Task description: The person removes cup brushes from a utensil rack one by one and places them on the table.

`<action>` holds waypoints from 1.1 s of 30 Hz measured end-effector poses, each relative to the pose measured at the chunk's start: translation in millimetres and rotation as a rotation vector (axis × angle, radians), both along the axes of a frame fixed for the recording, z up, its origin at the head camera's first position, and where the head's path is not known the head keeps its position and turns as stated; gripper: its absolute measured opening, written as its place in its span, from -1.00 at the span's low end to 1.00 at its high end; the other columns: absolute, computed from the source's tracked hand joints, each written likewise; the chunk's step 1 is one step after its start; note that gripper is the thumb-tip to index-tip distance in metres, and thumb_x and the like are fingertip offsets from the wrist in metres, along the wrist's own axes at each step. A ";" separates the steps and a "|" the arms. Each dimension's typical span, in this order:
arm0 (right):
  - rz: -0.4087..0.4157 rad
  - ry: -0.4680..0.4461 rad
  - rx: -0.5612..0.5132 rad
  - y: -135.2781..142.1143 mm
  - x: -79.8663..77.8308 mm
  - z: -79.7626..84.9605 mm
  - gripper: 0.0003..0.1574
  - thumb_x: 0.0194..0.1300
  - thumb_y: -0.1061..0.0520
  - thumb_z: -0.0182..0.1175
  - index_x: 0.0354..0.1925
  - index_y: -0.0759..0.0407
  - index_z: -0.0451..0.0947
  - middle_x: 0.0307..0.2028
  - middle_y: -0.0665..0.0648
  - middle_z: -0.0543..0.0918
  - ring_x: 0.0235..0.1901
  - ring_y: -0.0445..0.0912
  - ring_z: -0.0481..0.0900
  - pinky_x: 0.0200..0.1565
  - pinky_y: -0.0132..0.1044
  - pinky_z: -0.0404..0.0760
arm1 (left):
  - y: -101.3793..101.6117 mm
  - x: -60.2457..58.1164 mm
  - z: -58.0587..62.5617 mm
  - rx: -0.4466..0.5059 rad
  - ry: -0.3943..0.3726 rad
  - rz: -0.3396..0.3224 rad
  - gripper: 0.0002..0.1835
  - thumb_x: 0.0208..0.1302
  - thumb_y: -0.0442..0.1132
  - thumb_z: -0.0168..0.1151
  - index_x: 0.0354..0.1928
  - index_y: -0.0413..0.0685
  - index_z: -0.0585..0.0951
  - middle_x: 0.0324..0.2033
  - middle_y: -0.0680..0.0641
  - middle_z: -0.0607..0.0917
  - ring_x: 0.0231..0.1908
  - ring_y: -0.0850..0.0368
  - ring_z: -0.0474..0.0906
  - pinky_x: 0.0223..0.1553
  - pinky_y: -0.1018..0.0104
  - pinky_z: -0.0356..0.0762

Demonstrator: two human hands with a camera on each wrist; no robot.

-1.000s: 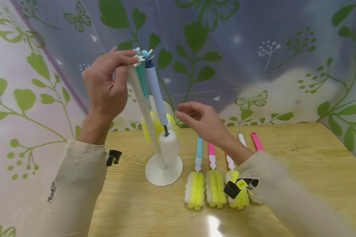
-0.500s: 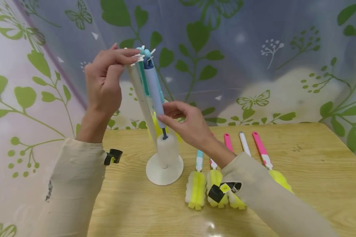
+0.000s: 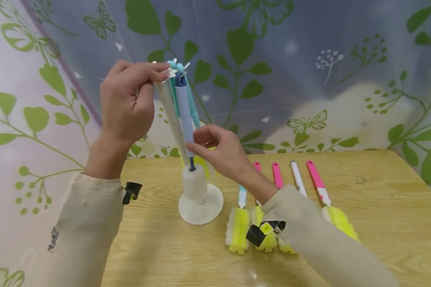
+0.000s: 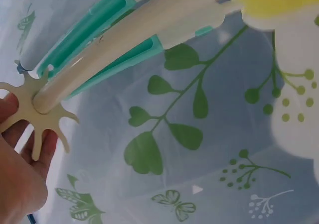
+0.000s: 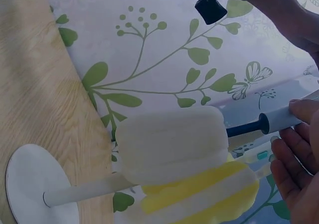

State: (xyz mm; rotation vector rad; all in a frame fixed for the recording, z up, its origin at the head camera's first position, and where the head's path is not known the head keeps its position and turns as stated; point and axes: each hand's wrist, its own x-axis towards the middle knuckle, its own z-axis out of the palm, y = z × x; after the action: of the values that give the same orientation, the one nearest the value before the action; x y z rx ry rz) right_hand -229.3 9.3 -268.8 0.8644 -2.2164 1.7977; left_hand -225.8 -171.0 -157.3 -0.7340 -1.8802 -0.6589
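A white stand with a round base (image 3: 186,215) leans on the table, topped by a star-shaped hook rack (image 4: 55,107). My left hand (image 3: 127,101) grips that rack at the top, fingers curled over its prongs. From the rack hangs a sponge brush with a light blue handle (image 3: 184,113) and a white sponge head (image 5: 172,144). My right hand (image 3: 219,149) pinches the handle's lower end between thumb and fingers. Behind it hang teal-handled brushes (image 4: 84,35) with yellow-and-white sponge heads (image 5: 204,191), partly hidden by the pole.
Right of the stand, several sponge brushes lie side by side on the wooden table (image 3: 380,191), including one with a pink handle (image 3: 314,175) and one with a white handle (image 3: 297,175). My right forearm covers some of them. A patterned curtain (image 3: 291,79) stands behind.
My right hand has moved left from beside the stand onto the light blue handle. The brush's white head has shifted left across the pole. My left hand keeps its hold on the rack.
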 end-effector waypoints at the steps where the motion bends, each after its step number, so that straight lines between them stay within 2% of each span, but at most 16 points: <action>1: -0.005 0.002 0.004 0.3 -0.2 -0.2 -0.69 0.19 0.02 0.32 -0.13 0.12 0.58 -0.26 -0.05 0.65 -0.25 -0.18 0.58 -0.12 -0.24 0.54 | 0.7 0.2 0.1 -0.013 0.015 0.015 -0.61 0.24 -0.40 -0.13 -0.29 -0.14 0.75 -0.16 0.09 0.73 -0.32 -0.01 0.51 -0.40 0.27 0.26; 4: -0.025 0.020 0.004 3.8 -1.0 -0.4 -0.70 0.19 0.02 0.32 -0.13 0.11 0.60 -0.27 -0.05 0.66 -0.26 -0.19 0.59 -0.15 -0.25 0.54 | 2.9 -1.2 1.1 -0.079 0.068 0.036 -0.60 0.22 -0.41 -0.16 -0.27 -0.18 0.74 -0.15 0.03 0.73 -0.32 -0.06 0.55 -0.50 0.27 0.24; 9: -0.060 0.052 -0.021 13.8 -0.4 0.7 -0.71 0.18 0.04 0.33 -0.14 0.11 0.62 -0.30 -0.06 0.67 -0.30 -0.18 0.60 -0.19 -0.25 0.56 | 4.5 -4.1 0.7 -0.119 0.079 0.037 -0.61 0.18 -0.25 -0.13 -0.31 -0.21 0.72 -0.15 0.00 0.73 -0.30 -0.09 0.59 -0.49 0.17 0.33; 12: -0.062 0.086 -0.038 21.9 0.9 3.5 -0.72 0.18 0.06 0.34 -0.15 0.13 0.62 -0.31 -0.04 0.67 -0.32 -0.17 0.61 -0.21 -0.24 0.58 | 4.7 -5.2 -1.2 -0.103 0.082 0.040 -0.60 0.13 -0.10 -0.05 -0.35 -0.21 0.71 -0.17 0.01 0.73 -0.28 -0.11 0.61 -0.41 0.04 0.41; 16: -0.084 0.128 -0.064 38.1 2.0 8.5 -0.74 0.18 0.12 0.33 -0.16 0.18 0.62 -0.31 0.00 0.68 -0.34 -0.15 0.63 -0.24 -0.23 0.59 | 6.5 -7.5 -2.5 -0.034 0.093 0.052 -0.60 0.09 0.01 0.09 -0.42 -0.18 0.71 -0.22 0.06 0.74 -0.31 -0.09 0.63 -0.37 0.01 0.42; 19: -0.127 0.139 -0.082 56.3 1.9 10.9 -0.74 0.17 0.16 0.33 -0.16 0.23 0.62 -0.31 0.04 0.68 -0.35 -0.12 0.63 -0.24 -0.22 0.60 | 8.9 -9.3 -3.1 -0.003 0.119 0.085 -0.63 0.11 0.00 0.17 -0.49 -0.18 0.70 -0.26 0.06 0.75 -0.34 -0.07 0.64 -0.38 0.07 0.42; 21: -0.157 0.140 -0.100 69.3 0.9 10.3 -0.74 0.17 0.19 0.33 -0.15 0.26 0.62 -0.31 0.07 0.68 -0.34 -0.09 0.64 -0.22 -0.24 0.60 | 9.7 -10.6 -4.0 0.018 0.163 0.107 -0.67 0.12 -0.06 0.18 -0.54 -0.19 0.68 -0.31 0.05 0.76 -0.40 -0.07 0.64 -0.44 0.10 0.39; 26: -0.245 0.132 -0.105 106.9 -0.2 6.3 -0.72 0.18 0.21 0.32 -0.15 0.34 0.61 -0.32 0.07 0.68 -0.31 -0.09 0.64 -0.20 -0.33 0.59 | 8.0 -12.7 -8.2 0.059 0.290 0.141 -0.71 0.10 -0.19 0.08 -0.64 -0.23 0.60 -0.37 0.02 0.76 -0.57 -0.12 0.57 -0.59 0.16 0.18; 29: -0.318 0.123 -0.082 134.6 -0.3 1.9 -0.70 0.18 0.21 0.32 -0.13 0.35 0.60 -0.30 0.03 0.68 -0.31 -0.13 0.64 -0.21 -0.39 0.59 | 7.6 -13.0 -9.8 0.073 0.310 0.159 -0.71 0.08 -0.20 0.05 -0.65 -0.22 0.58 -0.39 0.01 0.76 -0.59 -0.13 0.55 -0.59 0.18 0.12; 33: -0.417 0.111 -0.029 175.7 -0.3 -8.8 -0.69 0.18 0.21 0.32 -0.10 0.33 0.61 -0.29 -0.05 0.68 -0.31 -0.19 0.65 -0.23 -0.47 0.57 | 7.5 -11.6 -10.4 0.072 0.316 0.182 -0.70 0.09 -0.18 0.03 -0.62 -0.21 0.61 -0.44 -0.02 0.75 -0.60 -0.12 0.55 -0.60 0.16 0.15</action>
State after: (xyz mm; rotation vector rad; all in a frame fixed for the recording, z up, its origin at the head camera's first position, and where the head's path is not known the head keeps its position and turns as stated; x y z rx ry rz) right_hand -229.6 184.9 -277.6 0.4391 -2.1006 1.5409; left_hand -237.3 -163.5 -167.7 -0.5753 -1.6016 -0.4633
